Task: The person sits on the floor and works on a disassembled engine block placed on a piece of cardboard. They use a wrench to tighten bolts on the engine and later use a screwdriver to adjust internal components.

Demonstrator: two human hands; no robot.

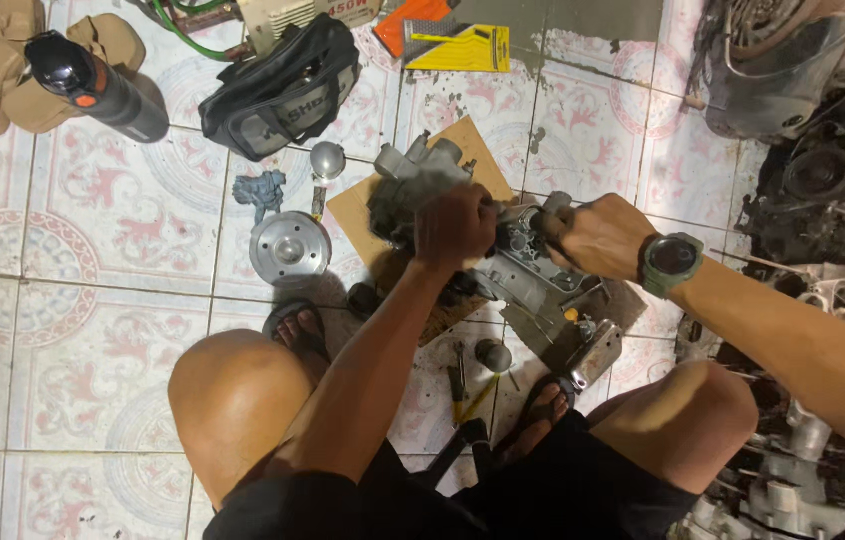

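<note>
I squat over a grey metal engine part (413,180) resting on a sheet of brown cardboard (358,210) on the tiled floor. My left hand (455,228) is closed around the body of the part, covering its middle. My right hand (593,232), with a green watch (671,263) on the wrist, grips a dark tool handle (546,217) pressed against a flat grey metal cover (533,275) beside the part. The tool's tip is hidden by my fingers.
A round metal disc (289,248), a small shiny cap (327,158) and a blue rag (261,190) lie left of the cardboard. A dark tool bag (283,90), a black canister (98,85), a yellow package (458,47), floor tools (458,380) and piled engine parts (823,190) surround me.
</note>
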